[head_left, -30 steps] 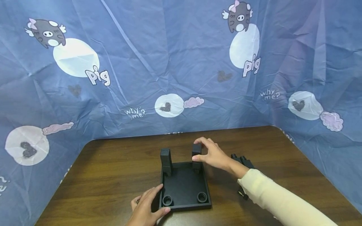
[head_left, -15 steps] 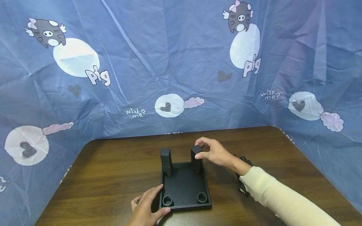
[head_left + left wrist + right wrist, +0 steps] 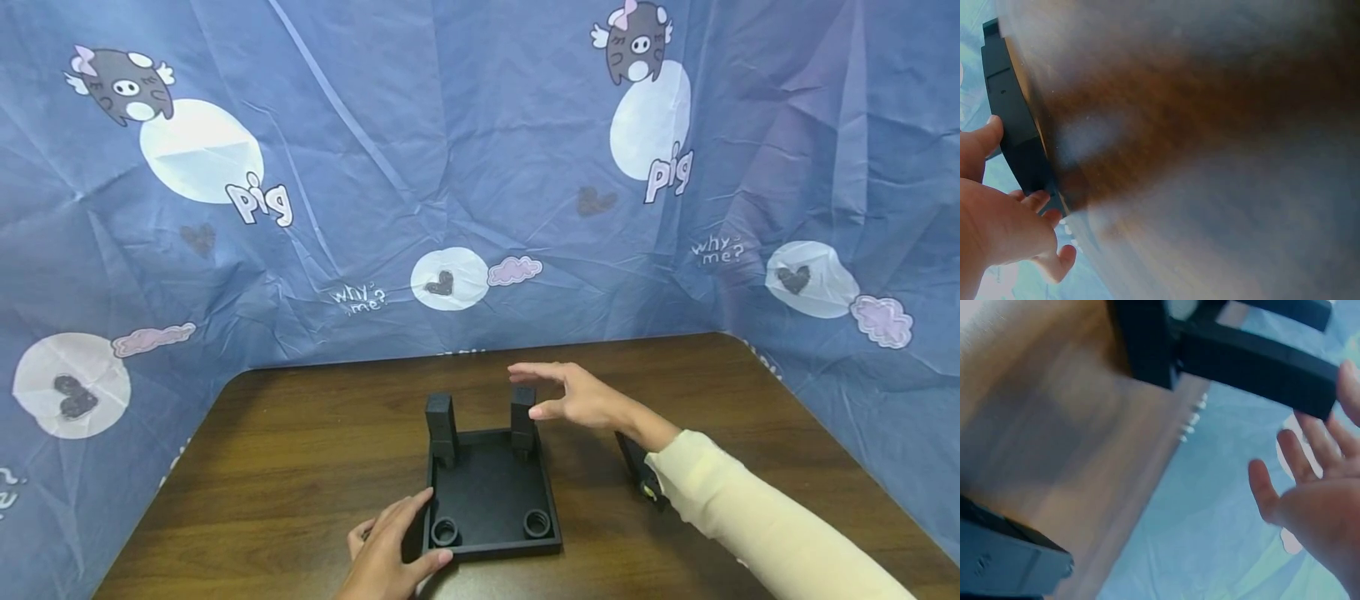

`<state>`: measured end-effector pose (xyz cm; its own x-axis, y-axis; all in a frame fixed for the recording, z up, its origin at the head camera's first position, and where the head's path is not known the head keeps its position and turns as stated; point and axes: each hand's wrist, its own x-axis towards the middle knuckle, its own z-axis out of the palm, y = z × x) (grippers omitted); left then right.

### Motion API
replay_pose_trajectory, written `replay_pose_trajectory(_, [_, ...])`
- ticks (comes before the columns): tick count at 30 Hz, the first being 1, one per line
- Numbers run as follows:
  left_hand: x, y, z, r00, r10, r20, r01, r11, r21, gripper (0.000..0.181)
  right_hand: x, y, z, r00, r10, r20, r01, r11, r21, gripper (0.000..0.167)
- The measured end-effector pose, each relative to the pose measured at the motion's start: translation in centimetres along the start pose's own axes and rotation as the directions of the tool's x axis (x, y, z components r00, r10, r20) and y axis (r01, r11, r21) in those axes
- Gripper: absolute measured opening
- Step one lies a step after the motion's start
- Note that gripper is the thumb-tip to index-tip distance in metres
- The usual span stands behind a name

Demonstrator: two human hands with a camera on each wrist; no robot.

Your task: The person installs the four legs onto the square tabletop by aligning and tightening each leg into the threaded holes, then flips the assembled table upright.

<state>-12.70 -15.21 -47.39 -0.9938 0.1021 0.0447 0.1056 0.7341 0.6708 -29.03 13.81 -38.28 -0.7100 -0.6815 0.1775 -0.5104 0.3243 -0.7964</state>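
Observation:
A black tray-shaped base [image 3: 491,492] with a raised rim lies on the wooden table. Two square black posts stand upright at its far corners, the left post [image 3: 441,425] and the right post [image 3: 522,421]. Its near corners carry round ringed sockets, a left socket [image 3: 444,532] and a right socket [image 3: 536,524]. My left hand [image 3: 390,546] grips the base's near left corner, thumb on the front rim and fingers along the left side. Beside the right post's top, my right hand [image 3: 588,398] has its thumb and fingers spread around the post, holding nothing.
More black parts [image 3: 643,471] lie on the table [image 3: 315,467] to the right of the base, partly hidden by my right forearm. A blue printed cloth [image 3: 450,167] hangs behind the table and along its sides.
My right hand has turned the right post slightly, then let go of it, its fingers spreading and moving a little right. The left hand and the base have stayed in place.

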Motion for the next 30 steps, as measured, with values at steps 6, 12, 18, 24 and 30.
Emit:
replay_pose_trajectory(6, [0.0, 0.1, -0.1, 1.0, -0.002, 0.005, 0.002, 1.0, -0.009, 0.076, 0.2, -0.5, -0.6, 0.999, 0.01, 0.044, -0.007, 0.999, -0.052, 0.046])
replay_pose_trajectory(12, [0.1, 0.0, -0.2, 1.0, 0.022, -0.013, -0.022, 1.0, -0.011, 0.076, 0.7, -0.4, 0.9, 0.988, 0.032, -0.15, -0.046, 0.995, -0.094, 0.03])
replay_pose_trajectory(18, [0.1, 0.0, -0.1, 1.0, -0.001, 0.005, 0.001, 1.0, -0.012, 0.076, 0.8, -0.2, 1.7, 0.973, 0.094, -0.213, -0.125, 0.982, -0.14, 0.043])
replay_pose_trajectory(24, [0.1, 0.0, 0.0, 0.999, -0.031, 0.029, 0.032, 0.999, -0.021, 0.077, 0.3, -0.2, 0.6, 0.997, 0.027, -0.069, -0.03, 0.998, -0.054, 0.056])
replay_pose_trajectory(30, [0.2, 0.1, -0.1, 0.999, -0.033, 0.036, 0.034, 0.999, -0.027, 0.078, 0.1, -0.3, -0.2, 1.0, 0.004, 0.007, -0.003, 0.996, -0.091, 0.047])
